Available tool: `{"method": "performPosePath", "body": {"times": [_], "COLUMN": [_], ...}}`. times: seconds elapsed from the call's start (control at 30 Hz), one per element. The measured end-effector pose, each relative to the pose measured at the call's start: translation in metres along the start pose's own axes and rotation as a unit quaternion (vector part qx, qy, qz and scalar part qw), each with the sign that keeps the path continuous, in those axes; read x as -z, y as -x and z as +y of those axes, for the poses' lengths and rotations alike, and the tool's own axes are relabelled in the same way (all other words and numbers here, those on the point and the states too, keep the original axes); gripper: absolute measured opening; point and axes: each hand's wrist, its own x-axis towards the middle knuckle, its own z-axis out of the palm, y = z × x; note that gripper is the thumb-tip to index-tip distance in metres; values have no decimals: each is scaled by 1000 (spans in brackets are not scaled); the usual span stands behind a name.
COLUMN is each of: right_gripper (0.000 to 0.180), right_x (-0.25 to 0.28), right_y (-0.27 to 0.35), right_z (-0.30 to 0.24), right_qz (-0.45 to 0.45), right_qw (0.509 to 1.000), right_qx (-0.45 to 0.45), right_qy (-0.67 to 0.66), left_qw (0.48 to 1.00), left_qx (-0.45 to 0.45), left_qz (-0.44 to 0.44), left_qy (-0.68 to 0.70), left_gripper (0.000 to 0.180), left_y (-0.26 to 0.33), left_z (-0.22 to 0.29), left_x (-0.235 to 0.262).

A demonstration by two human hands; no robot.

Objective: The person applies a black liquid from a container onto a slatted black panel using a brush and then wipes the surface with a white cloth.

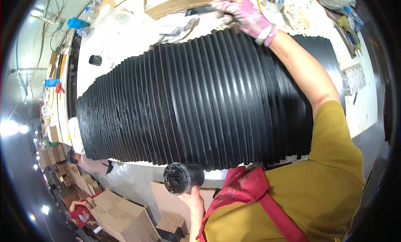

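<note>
While the big black pleated bellows (200, 100) lies stretched across the white worktable (125, 37), covering most of it, the right hand (242, 12) reaches right over to its far edge. That hand wears a pink, stained glove, and its fingers are curled down tight around a dark flat tool (200, 10) (a brush or scraper, hard to tell which), pressing it at the bellows' far rim just beside a cardboard box (175, 2). The forearm lies across the ridges, in a mustard sleeve, with a red apron strap below.

Down at the near edge, the left hand (193, 197) is bare and holds a small black round pot (181, 178) from beneath, fingers wrapped about its lower side; the pot's open mouth shows a dark crusted inside. It sits just clear of the bellows' near folds.

A small black cap (95, 60) stands alone on the table off the left end of the bellows. Further left, below the table, stacks of cardboard (121, 217) crowd the floor, and another person in a white cap (76, 135) bends among them.
</note>
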Motion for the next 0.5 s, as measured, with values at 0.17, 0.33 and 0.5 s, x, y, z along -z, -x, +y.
{"method": "performPosePath", "body": {"times": [0.17, 0.33, 0.5], "right_gripper": [11, 19, 6], "right_x": [65, 119, 100], "right_y": [95, 190, 234], "right_z": [-68, -77, -107], "right_qz": [147, 218, 212], "right_qw": [988, 968, 966], "right_qx": [-21, -119, -132], "right_qy": [-41, -24, -60], "left_qw": [996, 985, 996], "left_qx": [-10, -100, -77], "left_qz": [-93, -79, 28], "left_qy": [-13, -118, -35], "left_gripper": [63, 70, 63], "left_y": [2, -11, 2], "left_z": [-4, -13, 21], "left_x": [1, -2, 14]}}
